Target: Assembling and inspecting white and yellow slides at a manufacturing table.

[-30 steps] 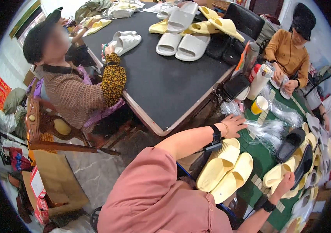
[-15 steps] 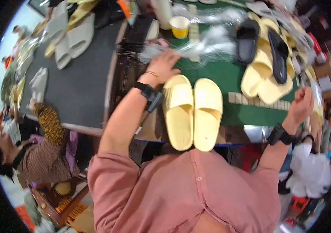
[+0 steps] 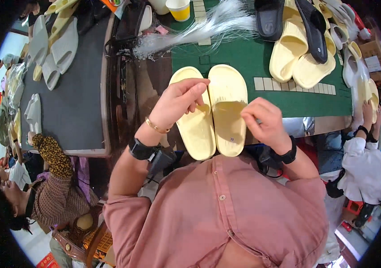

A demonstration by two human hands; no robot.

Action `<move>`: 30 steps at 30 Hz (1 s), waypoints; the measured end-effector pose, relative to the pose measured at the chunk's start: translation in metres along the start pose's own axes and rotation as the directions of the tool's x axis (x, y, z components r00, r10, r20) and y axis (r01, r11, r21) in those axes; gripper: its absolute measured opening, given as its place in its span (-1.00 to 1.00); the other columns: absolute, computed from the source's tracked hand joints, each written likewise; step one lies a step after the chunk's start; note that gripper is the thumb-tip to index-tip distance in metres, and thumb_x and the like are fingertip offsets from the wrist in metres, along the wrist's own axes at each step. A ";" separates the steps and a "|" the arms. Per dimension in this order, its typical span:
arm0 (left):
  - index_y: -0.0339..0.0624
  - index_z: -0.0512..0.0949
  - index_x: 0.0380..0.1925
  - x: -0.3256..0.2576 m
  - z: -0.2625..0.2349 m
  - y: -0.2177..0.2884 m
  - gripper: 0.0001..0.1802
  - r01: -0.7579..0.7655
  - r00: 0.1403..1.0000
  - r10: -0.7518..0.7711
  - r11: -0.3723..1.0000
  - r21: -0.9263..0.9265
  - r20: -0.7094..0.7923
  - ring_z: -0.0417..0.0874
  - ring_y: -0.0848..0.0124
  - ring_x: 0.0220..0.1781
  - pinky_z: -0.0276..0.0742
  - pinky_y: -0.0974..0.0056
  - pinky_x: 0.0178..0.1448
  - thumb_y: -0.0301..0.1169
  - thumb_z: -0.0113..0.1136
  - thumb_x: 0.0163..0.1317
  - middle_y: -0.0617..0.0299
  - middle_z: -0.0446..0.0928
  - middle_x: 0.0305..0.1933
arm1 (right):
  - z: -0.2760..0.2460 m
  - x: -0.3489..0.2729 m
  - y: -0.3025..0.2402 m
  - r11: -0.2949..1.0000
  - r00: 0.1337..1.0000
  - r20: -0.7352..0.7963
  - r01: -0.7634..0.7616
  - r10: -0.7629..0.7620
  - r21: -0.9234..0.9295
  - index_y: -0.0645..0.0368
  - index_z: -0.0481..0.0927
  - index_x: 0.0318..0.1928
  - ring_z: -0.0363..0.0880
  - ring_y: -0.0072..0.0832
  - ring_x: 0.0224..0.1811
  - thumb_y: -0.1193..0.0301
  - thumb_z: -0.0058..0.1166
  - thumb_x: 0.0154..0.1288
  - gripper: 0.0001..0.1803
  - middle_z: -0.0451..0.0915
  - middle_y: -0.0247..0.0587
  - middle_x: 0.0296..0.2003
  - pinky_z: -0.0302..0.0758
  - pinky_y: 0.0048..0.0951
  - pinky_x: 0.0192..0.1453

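Two pale yellow slide sandals lie side by side in front of me, toes away, at the table's near edge. Over the strap of the left slide (image 3: 197,136) hovers my left hand (image 3: 176,102), thumb and forefinger pinched together. My right hand (image 3: 266,123) is beside the strap of the right slide (image 3: 227,85), its fingers curled in and closed. Whatever thin thing either hand may hold is too fine to make out. Beyond the slides lies a loose bundle of clear plastic strands (image 3: 186,38).
Black slides (image 3: 313,31) rest on more yellow slides (image 3: 288,49) at the back right. A strip of pale tiles (image 3: 295,85) crosses the green mat (image 3: 226,51). A yellow-white cup (image 3: 179,10) stands far back. Co-workers sit left and right; grey slides (image 3: 61,47) lie on the left table.
My left hand has come back from the plastic strands to above the left slide, fingers now pinched. My right hand has moved in from the right to beside the right slide. The view has shifted.
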State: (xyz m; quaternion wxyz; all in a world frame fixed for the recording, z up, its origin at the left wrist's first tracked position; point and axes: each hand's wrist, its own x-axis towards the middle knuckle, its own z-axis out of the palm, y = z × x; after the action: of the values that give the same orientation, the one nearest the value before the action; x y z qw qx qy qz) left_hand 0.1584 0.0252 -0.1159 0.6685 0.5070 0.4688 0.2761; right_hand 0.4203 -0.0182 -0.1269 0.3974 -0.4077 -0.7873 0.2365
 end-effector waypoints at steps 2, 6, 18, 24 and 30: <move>-0.27 0.53 0.12 -0.003 0.006 -0.007 -0.59 -0.061 0.997 0.067 0.989 0.135 -0.042 0.50 0.65 -0.42 0.39 0.51 -0.37 -0.24 0.13 0.39 0.36 0.54 -0.36 | 0.007 -0.004 -0.001 1.000 0.996 0.084 0.004 -0.004 0.005 0.22 0.58 -0.39 0.52 -0.25 -0.46 0.51 0.21 0.16 -0.93 0.51 -0.15 -0.49 0.46 -0.32 -0.39; -0.16 0.60 0.01 -0.013 0.016 -0.005 -0.64 -0.264 0.946 0.324 0.760 0.593 0.006 0.55 0.48 -0.46 0.47 0.38 -0.36 -0.33 0.31 0.21 0.24 0.52 -0.44 | 0.010 -0.005 -0.001 1.000 0.996 0.088 0.007 -0.007 -0.002 0.21 0.57 -0.41 0.52 -0.24 -0.46 0.50 0.21 0.16 -0.92 0.50 -0.16 -0.51 0.46 -0.30 -0.39; -0.06 0.66 -0.37 -0.021 0.029 -0.007 -0.84 -0.369 0.767 0.631 0.285 0.885 0.116 0.61 0.24 -0.37 0.55 0.21 -0.32 -0.50 0.29 -0.02 0.23 0.52 -0.34 | 0.003 -0.017 -0.001 0.995 0.995 0.005 -0.100 0.101 -0.023 0.16 0.62 -0.37 0.57 -0.20 -0.42 0.40 0.17 0.21 -0.90 0.56 -0.15 -0.45 0.52 -0.28 -0.33; -0.18 0.61 -0.37 -0.030 0.051 0.005 -0.89 -0.412 0.690 0.710 0.228 0.882 0.139 0.64 0.18 -0.30 0.57 0.19 -0.24 -0.55 0.27 0.04 0.15 0.59 -0.22 | 0.018 -0.016 -0.016 0.987 0.988 -0.030 -0.156 0.155 -0.033 0.16 0.58 -0.16 0.63 -0.11 -0.28 0.36 0.10 0.27 -0.81 0.63 -0.08 -0.30 0.55 -0.19 -0.22; -0.20 0.54 -0.39 -0.058 0.061 0.003 -0.91 -0.418 0.651 0.730 0.116 0.901 0.208 0.59 0.18 -0.33 0.54 0.19 -0.25 -0.55 0.23 0.08 0.16 0.55 -0.32 | 0.012 -0.040 -0.022 0.980 0.996 0.013 -0.088 0.092 -0.177 0.18 0.46 -0.37 0.54 -0.04 -0.37 0.41 0.08 0.23 -0.88 0.50 -0.05 -0.44 0.49 -0.11 -0.31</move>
State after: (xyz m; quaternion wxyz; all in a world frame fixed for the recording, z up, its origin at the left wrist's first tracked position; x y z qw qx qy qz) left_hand 0.1904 -0.0483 -0.0904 0.0412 0.8741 0.3904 0.2859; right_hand 0.4145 -0.0642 -0.1353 0.3405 -0.4739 -0.7900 0.1880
